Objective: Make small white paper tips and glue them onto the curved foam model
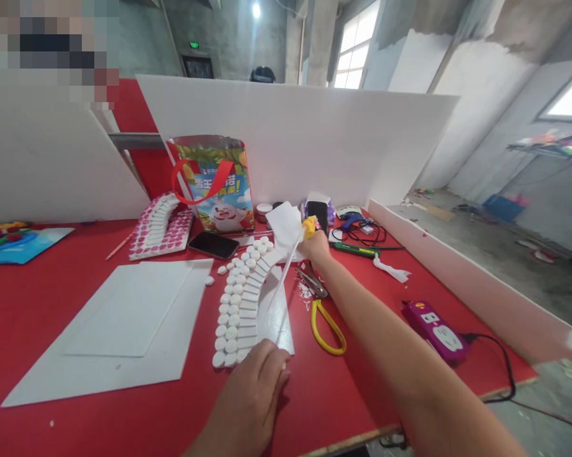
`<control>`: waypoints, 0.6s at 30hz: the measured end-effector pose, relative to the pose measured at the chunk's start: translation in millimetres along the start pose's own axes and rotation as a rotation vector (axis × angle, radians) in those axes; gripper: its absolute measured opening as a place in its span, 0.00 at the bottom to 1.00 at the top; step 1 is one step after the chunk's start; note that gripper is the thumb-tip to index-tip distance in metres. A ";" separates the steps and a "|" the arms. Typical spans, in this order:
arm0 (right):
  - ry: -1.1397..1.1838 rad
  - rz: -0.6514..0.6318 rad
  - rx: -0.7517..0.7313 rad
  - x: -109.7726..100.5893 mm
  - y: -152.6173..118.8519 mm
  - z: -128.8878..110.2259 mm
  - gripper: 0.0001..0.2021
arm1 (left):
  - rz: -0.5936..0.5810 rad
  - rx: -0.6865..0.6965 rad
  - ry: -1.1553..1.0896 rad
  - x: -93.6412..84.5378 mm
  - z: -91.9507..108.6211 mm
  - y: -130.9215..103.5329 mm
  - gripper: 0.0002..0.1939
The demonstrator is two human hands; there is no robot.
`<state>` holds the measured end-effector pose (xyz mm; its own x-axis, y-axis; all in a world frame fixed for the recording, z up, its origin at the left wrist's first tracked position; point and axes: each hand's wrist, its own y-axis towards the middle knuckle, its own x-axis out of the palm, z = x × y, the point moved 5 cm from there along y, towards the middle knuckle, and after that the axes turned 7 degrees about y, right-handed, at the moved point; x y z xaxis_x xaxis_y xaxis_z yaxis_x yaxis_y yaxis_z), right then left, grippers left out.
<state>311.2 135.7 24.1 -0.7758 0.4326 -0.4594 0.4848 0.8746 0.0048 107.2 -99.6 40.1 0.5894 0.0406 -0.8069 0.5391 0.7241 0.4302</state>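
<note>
My left hand (254,387) is closed at the near end of the curved white piece, its fingertips at the lower end of a thin white strip (286,273); what it pinches is too small to make out. A curved row of white slats and round white discs (233,311) lies beside it on a white board (276,317). My right hand (317,244) reaches farther forward, closed around a small yellow object (309,226) near white paper (284,223). Yellow-handled scissors (328,327) lie beneath my right forearm.
White sheets (124,311) lie left on the red table (143,425). Behind stand a colourful bag (223,190) and a patterned piece (162,225); a black phone (214,244) is nearby. A purple power strip (435,331) and green cutter (356,249) are right.
</note>
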 end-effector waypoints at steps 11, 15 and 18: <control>0.177 0.253 0.111 -86.0 30.4 33.1 0.20 | 0.014 0.229 0.389 23.4 2.2 -19.1 0.05; 0.412 0.255 0.100 -93.0 21.1 34.1 0.22 | 0.071 0.243 0.496 27.9 1.3 -14.1 0.06; 0.679 0.159 0.069 -90.8 8.3 19.0 0.22 | 0.010 0.214 0.571 33.7 -3.5 -5.5 0.17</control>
<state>393.3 99.5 49.0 -0.7633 0.6148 0.1985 0.6203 0.7833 -0.0412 122.0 -99.8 9.1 0.2113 0.4520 -0.8666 0.6790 0.5699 0.4628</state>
